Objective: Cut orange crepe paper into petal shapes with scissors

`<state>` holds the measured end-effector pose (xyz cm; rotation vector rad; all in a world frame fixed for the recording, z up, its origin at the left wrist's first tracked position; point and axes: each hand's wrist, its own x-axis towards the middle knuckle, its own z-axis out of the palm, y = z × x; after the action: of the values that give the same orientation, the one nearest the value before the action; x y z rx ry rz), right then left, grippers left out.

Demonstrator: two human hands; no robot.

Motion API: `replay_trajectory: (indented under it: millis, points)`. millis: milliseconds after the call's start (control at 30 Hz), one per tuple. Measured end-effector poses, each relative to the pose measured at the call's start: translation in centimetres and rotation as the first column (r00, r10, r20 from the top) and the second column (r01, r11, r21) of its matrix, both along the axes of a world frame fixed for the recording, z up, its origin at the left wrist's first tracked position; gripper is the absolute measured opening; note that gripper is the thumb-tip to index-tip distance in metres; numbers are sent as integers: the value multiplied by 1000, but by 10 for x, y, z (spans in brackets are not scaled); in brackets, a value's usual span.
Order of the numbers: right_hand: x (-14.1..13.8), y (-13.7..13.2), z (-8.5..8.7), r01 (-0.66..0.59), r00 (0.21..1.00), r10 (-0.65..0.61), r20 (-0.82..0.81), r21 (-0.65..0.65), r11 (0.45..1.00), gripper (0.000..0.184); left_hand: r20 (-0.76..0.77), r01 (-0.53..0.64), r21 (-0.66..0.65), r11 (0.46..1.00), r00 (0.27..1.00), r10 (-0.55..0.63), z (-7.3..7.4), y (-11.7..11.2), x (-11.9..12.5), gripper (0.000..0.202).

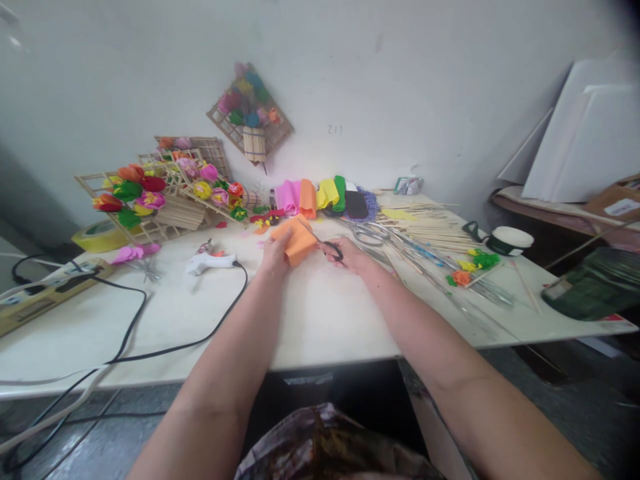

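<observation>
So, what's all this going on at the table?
A person is working with orange crepe-like paper. The left hand holds a folded piece of orange paper, while the right hand holds a pair of dark-handled scissors at its edge; whether the blades are cutting is too blurred to tell. A white glue gun lies to the left on the white table, near wooden lattice frames bearing colourful flowers.

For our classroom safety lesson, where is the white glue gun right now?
In the head view, the glue gun lies on the table, to the left of the left hand.
</observation>
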<state>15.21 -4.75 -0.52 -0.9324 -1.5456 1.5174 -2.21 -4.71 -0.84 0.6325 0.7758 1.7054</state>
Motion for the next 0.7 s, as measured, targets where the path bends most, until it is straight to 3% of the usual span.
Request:
replay_trajectory:
  millis: [200, 700]
  points:
    - [0, -6, 5, -3, 1000, 3, 15, -29, 1000, 22, 38, -68, -6, 998, 997, 68, 4, -1, -1, 20]
    - [4, -3, -2, -20, 1000, 19, -21, -55, 998, 27, -17, -50, 50, 998, 999, 50, -6, 8, -1, 25]
